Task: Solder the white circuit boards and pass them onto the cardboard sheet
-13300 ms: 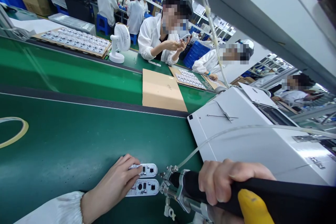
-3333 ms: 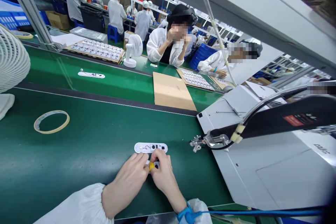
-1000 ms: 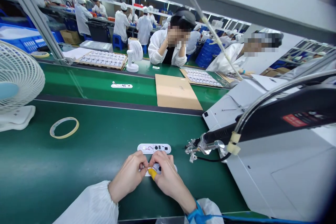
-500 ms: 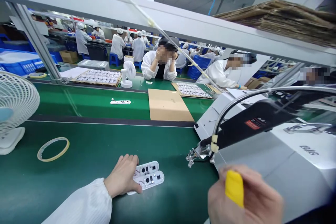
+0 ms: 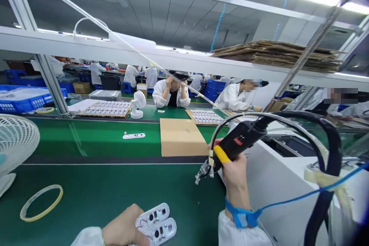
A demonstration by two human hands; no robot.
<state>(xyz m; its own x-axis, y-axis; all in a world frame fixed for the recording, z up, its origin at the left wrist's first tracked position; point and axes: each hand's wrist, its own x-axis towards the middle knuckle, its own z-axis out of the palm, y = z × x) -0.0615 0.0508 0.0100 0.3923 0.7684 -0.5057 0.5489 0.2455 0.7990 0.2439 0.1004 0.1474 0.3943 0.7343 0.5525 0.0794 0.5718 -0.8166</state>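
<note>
Two white fans stand to the left: a large fan [image 5: 17, 142], cut by the edge of view, and a small fan [image 5: 138, 103] beyond the raised green strip [image 5: 95, 136]. A tape roll [image 5: 44, 214] lies on the near green worktop [image 5: 109, 188], and a cardboard sheet [image 5: 183, 136] lies flat on the strip. At the right, a white machine [image 5: 273, 192] takes up the worktop's side, partly blocked by the right arm and a looping black cable [image 5: 331, 150]. A stack of flattened cardboard [image 5: 282, 55] sits on the shelf above, and a co-worker in white [image 5: 172, 94] sits opposite, hands raised to the head.

The left hand [image 5: 127, 225] has its grip closed on the left ends of two white circuit pieces [image 5: 155, 221], near the front of the worktop; whether they are lifted clear of it is hard to tell from this angle. The right hand [image 5: 232, 163], a yellow finger cover [image 5: 221, 154] on it, has its grip wrapped round a black tool [image 5: 242, 138], whose metal tip points down and left, well apart from the pieces.

Counted: two pieces at the left hand, one loose piece [image 5: 134, 136] on the strip, one tape roll, one tool, one blue wrist band [image 5: 243, 216]
</note>
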